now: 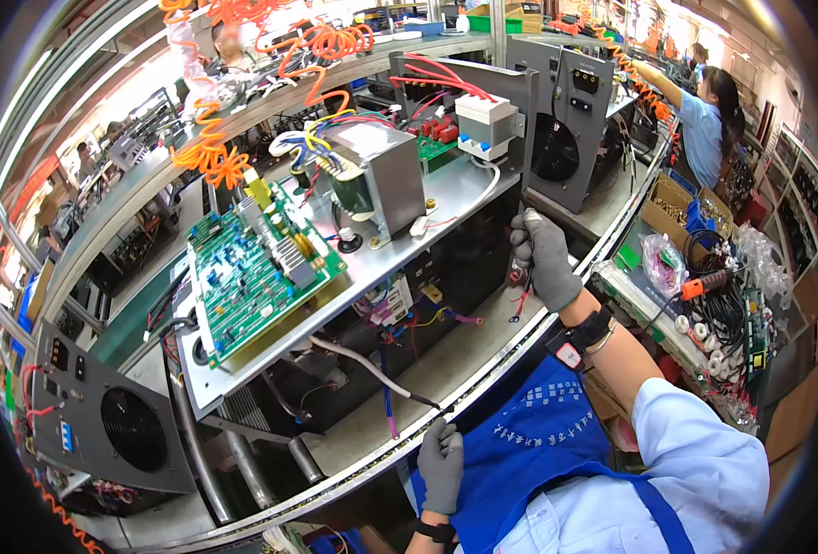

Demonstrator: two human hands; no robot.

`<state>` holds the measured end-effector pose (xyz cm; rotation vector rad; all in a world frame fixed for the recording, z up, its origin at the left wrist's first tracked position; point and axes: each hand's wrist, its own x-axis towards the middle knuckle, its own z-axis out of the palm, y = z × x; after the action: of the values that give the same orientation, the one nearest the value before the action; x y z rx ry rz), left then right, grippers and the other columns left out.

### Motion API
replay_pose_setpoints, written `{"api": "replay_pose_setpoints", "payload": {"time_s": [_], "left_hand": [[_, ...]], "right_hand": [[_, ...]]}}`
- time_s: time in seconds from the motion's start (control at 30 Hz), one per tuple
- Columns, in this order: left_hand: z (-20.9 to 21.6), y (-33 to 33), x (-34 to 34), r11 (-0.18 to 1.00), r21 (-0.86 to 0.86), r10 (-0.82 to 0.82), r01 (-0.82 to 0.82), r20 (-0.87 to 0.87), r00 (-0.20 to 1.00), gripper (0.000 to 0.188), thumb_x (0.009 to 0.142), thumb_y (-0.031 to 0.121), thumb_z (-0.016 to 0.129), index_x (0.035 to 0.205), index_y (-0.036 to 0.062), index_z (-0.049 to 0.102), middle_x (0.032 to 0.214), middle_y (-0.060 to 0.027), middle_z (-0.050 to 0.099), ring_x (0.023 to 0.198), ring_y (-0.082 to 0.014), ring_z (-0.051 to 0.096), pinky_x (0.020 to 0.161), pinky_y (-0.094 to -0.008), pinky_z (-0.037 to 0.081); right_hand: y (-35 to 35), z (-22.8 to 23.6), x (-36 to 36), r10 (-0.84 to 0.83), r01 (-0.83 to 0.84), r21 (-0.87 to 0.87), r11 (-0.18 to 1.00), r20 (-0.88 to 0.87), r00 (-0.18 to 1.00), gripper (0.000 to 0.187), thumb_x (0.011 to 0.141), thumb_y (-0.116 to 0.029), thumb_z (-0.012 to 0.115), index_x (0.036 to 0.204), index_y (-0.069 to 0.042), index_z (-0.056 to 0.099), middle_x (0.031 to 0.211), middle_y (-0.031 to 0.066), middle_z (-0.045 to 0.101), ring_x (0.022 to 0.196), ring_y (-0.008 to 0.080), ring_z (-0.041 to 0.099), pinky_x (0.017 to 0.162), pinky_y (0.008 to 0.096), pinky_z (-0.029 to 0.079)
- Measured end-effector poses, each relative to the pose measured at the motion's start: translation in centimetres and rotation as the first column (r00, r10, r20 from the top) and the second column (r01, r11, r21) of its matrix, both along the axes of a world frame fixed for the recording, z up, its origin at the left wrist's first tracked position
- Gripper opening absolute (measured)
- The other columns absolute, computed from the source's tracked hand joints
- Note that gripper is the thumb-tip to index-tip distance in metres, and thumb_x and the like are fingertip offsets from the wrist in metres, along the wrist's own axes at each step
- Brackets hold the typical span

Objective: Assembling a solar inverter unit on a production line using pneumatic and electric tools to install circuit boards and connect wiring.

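Observation:
An open grey metal chassis (pixel 446 198) lies on the bench, carrying a green circuit board (pixel 247 272), a transformer (pixel 372 180) with coloured wires and a white block (pixel 485 125). My right hand (pixel 543 258), in a grey glove, is closed on a small red-handled tool (pixel 518 275) at the chassis's right end. Beside it red wires hang down. My left hand (pixel 441 462), also gloved, rests at the bench's near edge, pinching the end of a thin black wire (pixel 423 400) that leads from a white cable (pixel 358 363) under the chassis.
Grey fan-fronted cases stand at the lower left (pixel 114 429) and at the back right (pixel 566 125). Orange coiled hoses (pixel 210 148) hang above. A tray of parts and an orange-handled tool (pixel 704 282) lie to the right. Another person (pixel 704 120) works at the far right.

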<state>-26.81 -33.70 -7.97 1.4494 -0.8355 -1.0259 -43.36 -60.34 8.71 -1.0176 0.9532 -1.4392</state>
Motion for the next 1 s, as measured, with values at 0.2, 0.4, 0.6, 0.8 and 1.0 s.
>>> {"api": "replay_pose_setpoints", "payload": {"time_s": [0.2,0.4,0.6,0.8,1.0], "left_hand": [[0.2,-1.9,-1.5,0.998,-0.062,0.011,-0.016,-0.075,0.997,0.035,0.087,0.006,0.060,0.121,-0.0020,0.054,0.104,-0.0126,0.065,0.086,-0.0110,0.061,0.075,-0.0207,0.049],[0.2,-2.7,-2.1,1.000,-0.002,-0.004,0.004,-0.007,1.000,0.035,0.088,0.003,0.060,0.121,-0.0047,0.053,0.105,-0.0122,0.064,0.088,-0.0117,0.060,0.079,-0.0225,0.049],[0.1,-2.8,-1.5,1.000,0.015,-0.022,0.021,0.013,1.000,0.034,0.088,0.006,0.061,0.121,-0.0013,0.055,0.103,-0.0112,0.066,0.088,-0.0118,0.062,0.078,-0.0224,0.050],[2.3,-3.3,-1.1,0.988,0.047,-0.154,0.148,0.158,0.975,0.030,0.088,0.011,0.062,0.116,0.0011,0.059,0.101,-0.0114,0.068,0.089,-0.0140,0.066,0.079,-0.0248,0.052],[4.1,-2.9,-0.2,0.985,0.040,-0.171,0.167,0.255,0.952,0.027,0.088,0.012,0.062,0.113,0.0010,0.060,0.099,-0.0110,0.068,0.086,-0.0146,0.067,0.077,-0.0257,0.053]], "right_hand": [[0.9,-0.9,2.5,0.044,-0.047,-0.161,0.986,-0.017,0.999,0.036,0.100,-0.034,0.041,0.101,-0.001,0.055,0.064,0.0034,0.053,0.043,0.0072,0.044,0.039,0.0219,0.036],[-0.4,-1.8,6.5,-0.220,0.225,-0.026,0.974,0.121,0.968,0.037,0.098,-0.044,0.042,0.086,-0.012,0.054,0.064,-0.0015,0.052,0.048,0.0073,0.042,0.043,0.0224,0.035],[-1.6,-0.4,5.6,-0.296,0.309,-0.036,0.950,0.205,0.933,0.036,0.098,-0.042,0.041,0.082,-0.012,0.052,0.063,-0.0010,0.051,0.049,0.0088,0.043,0.046,0.0219,0.036],[2.1,-0.4,4.9,0.127,-0.128,-0.013,0.992,-0.009,0.992,0.037,0.098,-0.038,0.040,0.096,-0.004,0.055,0.066,0.0074,0.056,0.045,0.0143,0.049,0.045,0.0260,0.040],[-0.9,0.5,2.3,-0.104,0.131,-0.101,0.986,0.243,0.964,0.039,0.098,-0.035,0.042,0.110,0.001,0.051,0.063,0.0052,0.056,0.044,0.0110,0.046,0.041,0.0264,0.039]]}}
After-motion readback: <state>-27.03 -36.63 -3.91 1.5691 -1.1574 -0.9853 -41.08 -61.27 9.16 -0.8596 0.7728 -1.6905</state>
